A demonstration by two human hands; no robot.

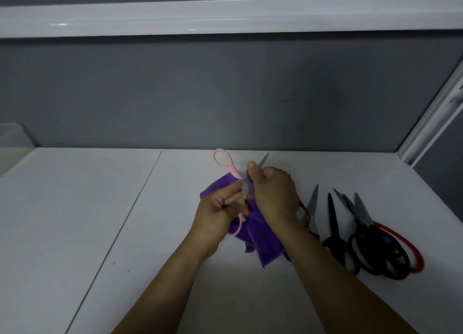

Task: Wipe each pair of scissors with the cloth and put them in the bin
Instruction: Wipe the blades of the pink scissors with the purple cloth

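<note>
Pink scissors (224, 162) held in a purple cloth (266, 246) above a white table (75, 208), grey wall (225, 88) behind.

A translucent bin (13, 139) sits at the far left edge. Mid-table, the left hand (217, 209) curls round the pink handle. The right hand (273, 191) pinches the cloth round the blade, whose tip pokes out. At the right, the other scissors (363, 236) lie together below a white corner rail (426, 123).

Pink scissors (231, 170) in the left hand (217, 209), purple cloth (266, 244) over its blade in the right hand (273, 192), spare scissors (334, 221) nearby.
</note>
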